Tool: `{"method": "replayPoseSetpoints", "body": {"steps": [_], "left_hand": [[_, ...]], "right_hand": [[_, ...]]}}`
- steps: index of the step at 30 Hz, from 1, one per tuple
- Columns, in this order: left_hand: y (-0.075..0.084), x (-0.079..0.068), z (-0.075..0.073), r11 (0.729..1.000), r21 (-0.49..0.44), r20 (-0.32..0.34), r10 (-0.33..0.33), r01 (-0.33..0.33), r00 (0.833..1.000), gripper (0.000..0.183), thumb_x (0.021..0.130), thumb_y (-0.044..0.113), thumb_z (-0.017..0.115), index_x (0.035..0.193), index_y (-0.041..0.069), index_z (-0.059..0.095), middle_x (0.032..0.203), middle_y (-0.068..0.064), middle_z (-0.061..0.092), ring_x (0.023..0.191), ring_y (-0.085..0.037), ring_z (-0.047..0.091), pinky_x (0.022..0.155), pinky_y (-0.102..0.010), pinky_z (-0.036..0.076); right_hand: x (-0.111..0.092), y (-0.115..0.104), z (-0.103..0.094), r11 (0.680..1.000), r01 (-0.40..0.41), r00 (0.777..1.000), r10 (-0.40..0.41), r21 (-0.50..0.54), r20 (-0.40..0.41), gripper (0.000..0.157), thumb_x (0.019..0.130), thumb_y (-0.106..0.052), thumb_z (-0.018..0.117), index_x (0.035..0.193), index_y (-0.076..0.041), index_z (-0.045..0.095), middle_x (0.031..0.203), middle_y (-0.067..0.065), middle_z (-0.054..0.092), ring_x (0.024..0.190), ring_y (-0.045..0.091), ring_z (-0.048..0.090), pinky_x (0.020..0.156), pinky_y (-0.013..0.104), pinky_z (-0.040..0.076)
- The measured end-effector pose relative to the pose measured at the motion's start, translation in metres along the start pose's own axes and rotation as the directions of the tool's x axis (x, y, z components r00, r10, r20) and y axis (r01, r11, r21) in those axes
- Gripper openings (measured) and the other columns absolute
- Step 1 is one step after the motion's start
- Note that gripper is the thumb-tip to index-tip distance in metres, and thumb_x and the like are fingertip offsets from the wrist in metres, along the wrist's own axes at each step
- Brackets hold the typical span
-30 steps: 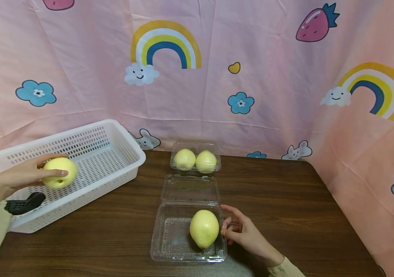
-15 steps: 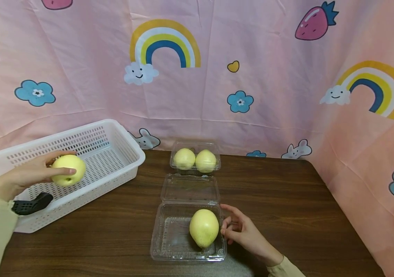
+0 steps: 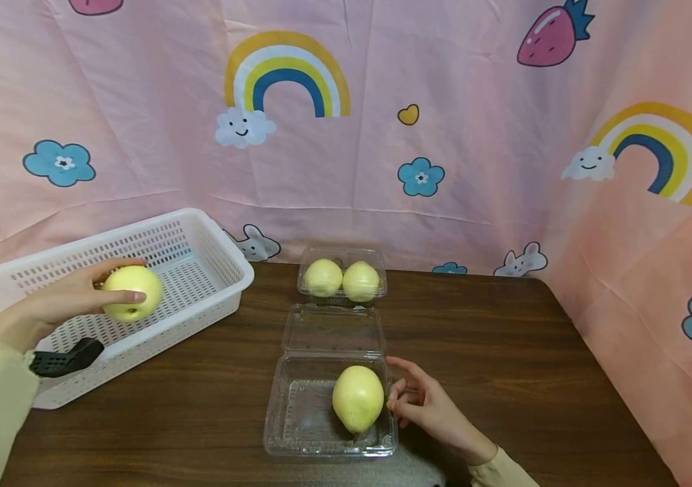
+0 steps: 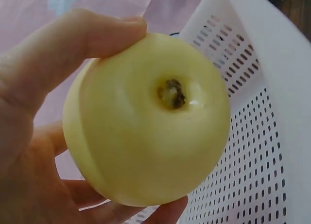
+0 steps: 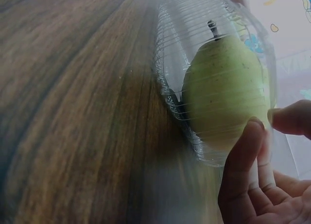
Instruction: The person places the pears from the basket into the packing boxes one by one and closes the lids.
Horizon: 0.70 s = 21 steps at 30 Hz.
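Note:
My left hand [image 3: 72, 294] grips a pale yellow pear [image 3: 132, 294], held over the white basket with its blossom end toward me. In the left wrist view, the thumb lies along one side of this pear [image 4: 146, 136] and the fingertips curl round the other. An open clear plastic clamshell box [image 3: 309, 419] lies on the table, its lid [image 3: 333, 329] folded back away from me. Inside its right half sits another pear [image 3: 358, 399], stem toward me. My right hand [image 3: 425, 406] pinches the box's right edge between thumb and fingers, as the right wrist view shows.
The white perforated basket [image 3: 242, 276] stands at the left on the dark wooden table [image 3: 492, 331]. At the back, a closed clear box [image 3: 342, 254] holds two pears [image 3: 324, 277]. A black wrist device [image 3: 68, 358] is on my left wrist. Patterned pink cloth [image 3: 321, 176] hangs behind.
My left hand has moved to the right and slightly up with its pear, still over the basket. The right hand and the open box have kept their places.

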<state>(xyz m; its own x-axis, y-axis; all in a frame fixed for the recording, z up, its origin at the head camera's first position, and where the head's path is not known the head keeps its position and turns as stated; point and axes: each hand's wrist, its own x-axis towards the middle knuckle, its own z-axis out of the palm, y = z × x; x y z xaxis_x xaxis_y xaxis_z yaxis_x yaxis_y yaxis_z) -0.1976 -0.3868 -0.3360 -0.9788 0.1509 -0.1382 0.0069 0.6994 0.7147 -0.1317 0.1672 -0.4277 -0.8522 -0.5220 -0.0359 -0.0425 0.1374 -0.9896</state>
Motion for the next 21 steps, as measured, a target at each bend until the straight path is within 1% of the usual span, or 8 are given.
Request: {"method": "replayPoseSetpoints", "body": {"steps": [7, 14, 18, 21], "left_hand": [[0.01, 0.0, 0.003, 1.0, 0.002, -0.004, 0.017, -0.017, 1.0, 0.065, 0.093, 0.031, 0.065, 0.145, 0.009, 0.034, 0.133, -0.022, 0.041, 0.098, -0.021, 0.047, 0.076, -0.039, 0.043], [0.019, 0.001, 0.006, 0.999, 0.016, -0.006, 0.04, -0.04, 0.999, 0.066, 0.092, 0.03, 0.067, 0.145, 0.008, 0.034, 0.133, -0.022, 0.043, 0.104, -0.03, 0.045, 0.077, -0.04, 0.042], [0.025, -0.001, 0.009, 0.999, 0.014, -0.003, 0.046, -0.046, 0.999, 0.067, 0.091, 0.03, 0.068, 0.145, 0.009, 0.035, 0.133, -0.022, 0.043, 0.105, -0.032, 0.044, 0.077, -0.04, 0.042], [0.03, -0.001, 0.011, 0.999, 0.012, 0.0, 0.05, -0.05, 0.999, 0.067, 0.091, 0.029, 0.069, 0.145, 0.009, 0.035, 0.133, -0.021, 0.043, 0.104, -0.032, 0.045, 0.076, -0.04, 0.042]], "right_hand": [[0.0, -0.002, 0.0, 1.0, -0.009, 1.0, 0.009, -0.001, 0.0, 0.066, 0.088, 0.009, 0.057, 0.147, 0.0, 0.029, 0.092, 0.006, 0.056, 0.073, 0.016, 0.058, 0.061, 0.029, 0.051], [0.0, -0.001, 0.0, 1.0, -0.005, 1.0, 0.005, 0.002, 0.002, 0.065, 0.088, 0.006, 0.058, 0.147, 0.0, 0.03, 0.092, 0.009, 0.056, 0.074, 0.016, 0.058, 0.061, 0.029, 0.051], [0.0, -0.001, 0.0, 1.0, -0.015, 1.0, 0.015, 0.004, 0.002, 0.066, 0.088, 0.008, 0.058, 0.147, 0.0, 0.029, 0.092, 0.007, 0.056, 0.073, 0.016, 0.058, 0.061, 0.03, 0.051], [0.0, -0.001, -0.001, 1.0, -0.016, 1.0, 0.016, 0.001, 0.003, 0.066, 0.088, 0.008, 0.058, 0.147, 0.0, 0.029, 0.092, 0.007, 0.056, 0.073, 0.016, 0.058, 0.061, 0.03, 0.051]]}}
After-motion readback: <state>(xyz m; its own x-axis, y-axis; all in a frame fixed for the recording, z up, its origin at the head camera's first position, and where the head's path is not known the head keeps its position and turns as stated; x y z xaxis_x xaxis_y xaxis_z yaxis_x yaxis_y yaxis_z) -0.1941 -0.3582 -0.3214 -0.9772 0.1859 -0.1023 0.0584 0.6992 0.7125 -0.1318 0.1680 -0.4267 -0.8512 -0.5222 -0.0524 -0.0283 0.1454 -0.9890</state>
